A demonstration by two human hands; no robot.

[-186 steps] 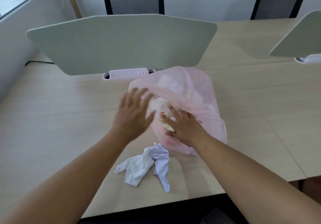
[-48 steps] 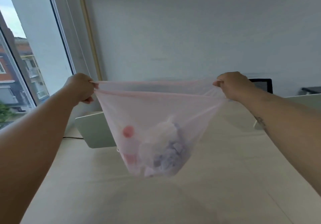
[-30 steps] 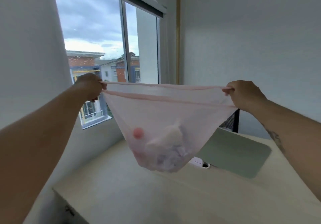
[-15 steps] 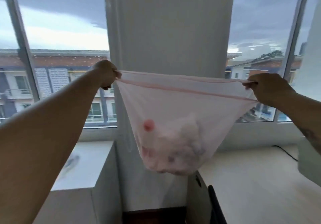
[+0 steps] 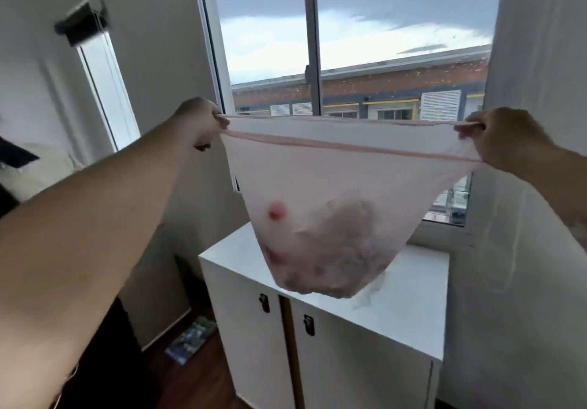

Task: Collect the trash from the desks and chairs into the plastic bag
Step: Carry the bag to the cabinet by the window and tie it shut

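In the head view, the left hand (image 5: 203,122) is clenching one end of the pink plastic bag (image 5: 333,173) rim in a tight fist. The right hand (image 5: 505,138) is pinching the opposite end with curled fingers, so the mouth is stretching taut between the two grips. The bag is hanging in the air below both hands. Crumpled trash (image 5: 343,250) is sagging at its bottom, midway between them. A white cabinet (image 5: 413,297) is standing beneath the bag, and a window (image 5: 397,27) is showing behind the hands.
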